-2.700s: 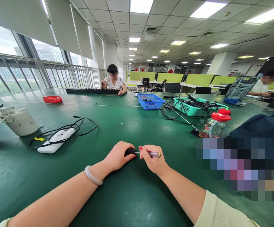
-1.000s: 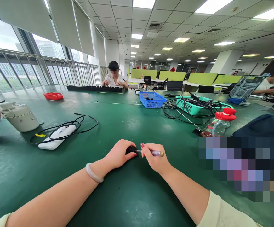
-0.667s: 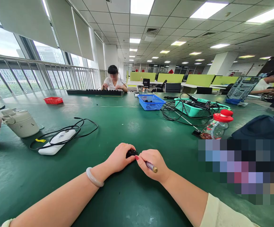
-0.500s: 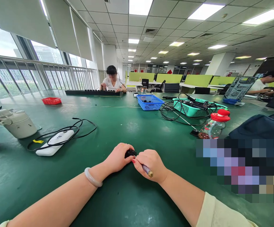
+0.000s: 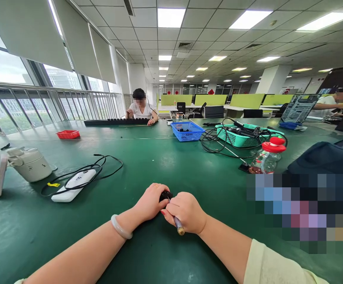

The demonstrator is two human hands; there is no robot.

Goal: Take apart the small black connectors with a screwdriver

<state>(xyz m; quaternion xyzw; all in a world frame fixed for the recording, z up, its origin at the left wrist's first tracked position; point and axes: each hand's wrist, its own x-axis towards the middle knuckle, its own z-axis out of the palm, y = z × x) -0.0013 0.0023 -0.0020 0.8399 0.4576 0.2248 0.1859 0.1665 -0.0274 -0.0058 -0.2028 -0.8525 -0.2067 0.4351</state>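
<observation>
On the green table in front of me, my left hand point(image 5: 151, 200) is closed around a small black part point(image 5: 166, 195), holding it at the tabletop. Most of that part is hidden by the fingers, so its kind does not show. My right hand point(image 5: 187, 213) grips a slim screwdriver point(image 5: 179, 226) with a translucent purplish handle and a brass-coloured end pointing back toward me. Its thin metal shaft meets the black part between my two hands, though the exact contact point is covered. The hands are almost touching.
Left lie a white power bank point(image 5: 73, 187) with black cable, a beige bottle point(image 5: 31, 165) and a red tray point(image 5: 68, 134). Ahead stand a blue basket point(image 5: 187, 136), a green basket point(image 5: 236, 140) of cables and a red-lidded jar point(image 5: 266, 159). A person point(image 5: 140, 108) sits across.
The screwdriver's handle has swung left and down, nearer to me, as my right hand turned. My left hand still holds the black part. The view has tilted slightly upward.
</observation>
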